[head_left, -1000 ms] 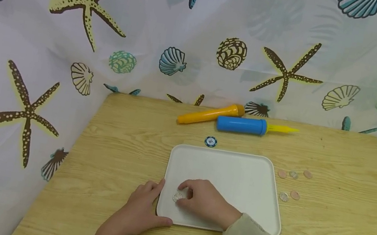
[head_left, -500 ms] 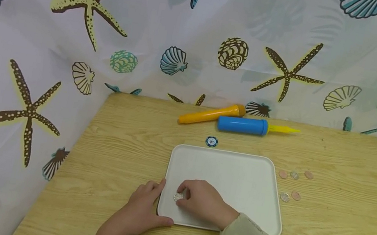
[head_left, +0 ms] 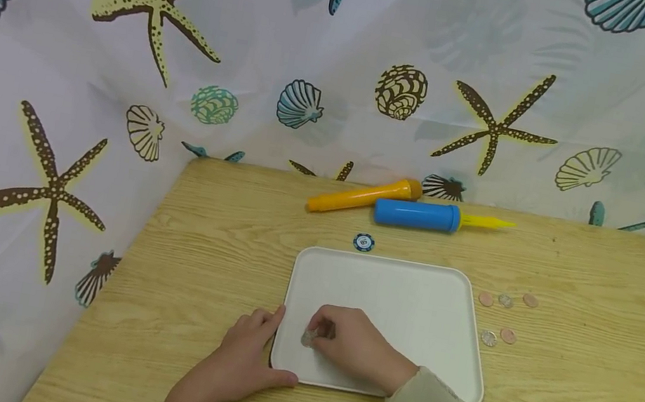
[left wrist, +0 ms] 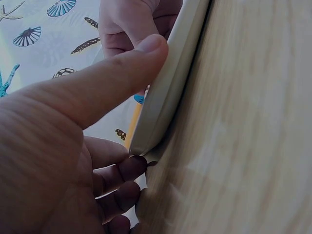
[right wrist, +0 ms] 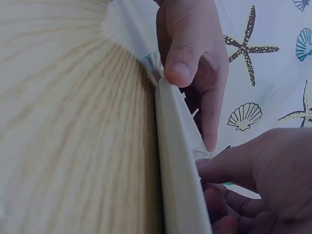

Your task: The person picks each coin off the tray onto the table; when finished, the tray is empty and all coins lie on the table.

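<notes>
A white rectangular tray [head_left: 384,290] lies on the wooden table. My left hand [head_left: 244,362] braces its near left corner, the thumb straight along the near rim and the index finger along the left side. In the left wrist view the thumb [left wrist: 122,66] presses the tray's rim, with the other fingers low beside it. Over the tray's left part, my right hand [head_left: 355,349] pinches a silver-coloured coin [head_left: 309,338] between thumb and fingers, tilted, near the tray's surface. The right wrist view shows the coin [right wrist: 199,154] by the thumb tip, partly covered.
Right of the tray lie several coins, copper [head_left: 508,336] and silver [head_left: 488,338]. Behind it are a blue poker chip [head_left: 363,242], an orange stick with a rounded head [head_left: 364,197] and a blue hand pump [head_left: 416,215] with a yellow nozzle. A shell-print cloth [head_left: 340,133] hangs behind.
The coin, flat on the tray before, is now tilted in my right hand's pinch. That hand has shifted slightly right. My left hand has stayed at the tray's corner.
</notes>
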The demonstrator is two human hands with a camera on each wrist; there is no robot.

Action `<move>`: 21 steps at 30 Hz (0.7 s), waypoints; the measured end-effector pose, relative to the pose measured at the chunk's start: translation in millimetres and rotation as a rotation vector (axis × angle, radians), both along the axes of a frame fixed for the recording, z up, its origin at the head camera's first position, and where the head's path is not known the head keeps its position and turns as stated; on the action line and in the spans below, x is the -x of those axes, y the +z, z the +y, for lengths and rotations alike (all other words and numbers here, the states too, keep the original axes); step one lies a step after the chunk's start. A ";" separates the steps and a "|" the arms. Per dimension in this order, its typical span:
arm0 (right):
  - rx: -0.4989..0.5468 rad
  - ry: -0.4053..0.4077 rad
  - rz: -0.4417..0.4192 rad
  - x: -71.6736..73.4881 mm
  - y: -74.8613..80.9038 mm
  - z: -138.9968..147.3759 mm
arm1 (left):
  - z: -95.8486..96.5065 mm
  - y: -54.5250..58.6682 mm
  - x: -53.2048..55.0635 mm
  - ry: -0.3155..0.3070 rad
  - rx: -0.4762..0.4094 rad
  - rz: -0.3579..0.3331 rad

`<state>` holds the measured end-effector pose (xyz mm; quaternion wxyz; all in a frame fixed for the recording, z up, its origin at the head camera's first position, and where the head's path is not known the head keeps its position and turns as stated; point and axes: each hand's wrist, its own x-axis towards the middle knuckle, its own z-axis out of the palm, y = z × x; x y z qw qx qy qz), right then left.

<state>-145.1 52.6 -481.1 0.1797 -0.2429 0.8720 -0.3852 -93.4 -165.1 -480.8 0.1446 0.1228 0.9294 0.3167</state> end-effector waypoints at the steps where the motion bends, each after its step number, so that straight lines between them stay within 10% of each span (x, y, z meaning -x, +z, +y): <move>1: 0.005 0.007 -0.004 0.2 -0.6 1.2 | -0.1 -0.1 0.0 0.000 0.000 -0.002; 21: 0.154 -0.064 -0.230 7.4 -1.1 38.9 | 1.5 1.2 0.0 0.007 0.023 -0.012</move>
